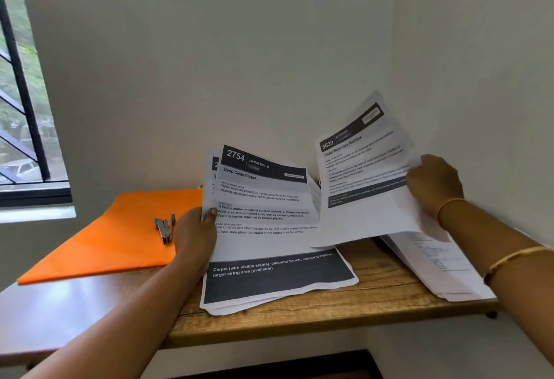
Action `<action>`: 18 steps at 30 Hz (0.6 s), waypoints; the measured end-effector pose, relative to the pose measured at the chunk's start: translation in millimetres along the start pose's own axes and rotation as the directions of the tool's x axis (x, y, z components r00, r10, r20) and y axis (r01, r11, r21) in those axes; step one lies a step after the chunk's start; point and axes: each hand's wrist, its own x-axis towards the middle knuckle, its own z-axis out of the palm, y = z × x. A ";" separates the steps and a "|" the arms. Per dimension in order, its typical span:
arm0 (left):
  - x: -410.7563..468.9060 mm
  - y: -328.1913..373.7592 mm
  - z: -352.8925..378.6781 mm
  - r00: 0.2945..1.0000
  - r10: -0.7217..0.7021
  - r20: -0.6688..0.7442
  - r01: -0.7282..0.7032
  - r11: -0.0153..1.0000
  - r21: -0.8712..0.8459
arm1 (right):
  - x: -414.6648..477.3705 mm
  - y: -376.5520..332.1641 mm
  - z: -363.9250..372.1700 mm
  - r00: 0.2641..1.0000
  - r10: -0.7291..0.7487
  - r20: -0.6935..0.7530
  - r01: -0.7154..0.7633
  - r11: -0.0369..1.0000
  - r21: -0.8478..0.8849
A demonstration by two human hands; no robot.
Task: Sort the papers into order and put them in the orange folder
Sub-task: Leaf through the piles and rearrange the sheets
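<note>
the papers are mid-sort. the main stack (269, 237) stands half lifted at the middle of the wooden desk (299, 327). its bottom edge rests on the wood and hangs a little over the front lip, and the top sheet is numbered 2754. the left hand (195, 230) grasps the stack's left edge, thumb on the front, fingers behind. at two o'clock from the stack a single sheet (364, 181), numbered 3639, is held up at a tilt. the right hand (431, 184) grips its right edge with curled fingers, though that hand is a bit blurred. a second pile (434, 264) lies flat at four o'clock under the right forearm, one corner past the desk's front edge.

the orange folder (114, 234) lies closed at nine o'clock, right by the left hand, with a small stapler (164, 228) sitting on it.

i'd call this the ordering step, 3639 weighed against 2754. the next move calls for picking the slot for the higher number and sliding it in without the stack fanning out. the stapler would have to come off before the folder can open.

walls close in at twelve and three o'clock, and a window (24, 109) sits at ten. the only bare wood is at seven o'clock, in front of the folder. both piles overhang the front edge, so a nudge could tip sheets off.
</note>
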 end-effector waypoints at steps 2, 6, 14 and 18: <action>0.4 -1.0 -0.5 1.000 0.003 -0.010 -0.003 1.000 0.009 | 2.1 2.7 -3.8 1.000 0.010 -0.014 -0.010 1.000 0.003; -1.6 -1.6 -0.7 1.000 0.015 -0.010 -0.015 1.000 0.007 | -2.6 7.5 -1.0 0.999 0.031 -0.041 -0.029 0.998 0.055; -6.9 1.2 -0.9 0.998 0.057 -0.028 -0.057 0.998 0.013 | -28.7 -5.3 33.5 0.991 0.104 0.086 -0.123 0.957 0.261; -10.3 2.5 -1.0 0.997 0.065 -0.040 -0.067 0.996 -0.061 | -61.7 -15.0 66.1 0.959 -0.009 0.282 -0.057 0.973 0.226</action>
